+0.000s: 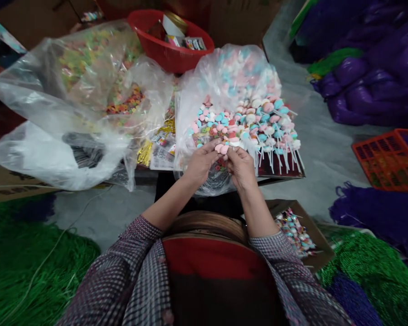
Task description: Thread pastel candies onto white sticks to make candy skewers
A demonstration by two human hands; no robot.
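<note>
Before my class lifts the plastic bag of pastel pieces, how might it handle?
The plastic bag would probably flop and sag, since its thin film is creased and crumpled. The pastel pieces might well spill, as many lie uncovered in front of the gathered film. The white sticks could snag, because they jut out at the front.

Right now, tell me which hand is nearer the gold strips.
Left. The left hand is to the right of the gold strips, apart from them; the right hand is farther right, past the pink pieces.
</note>
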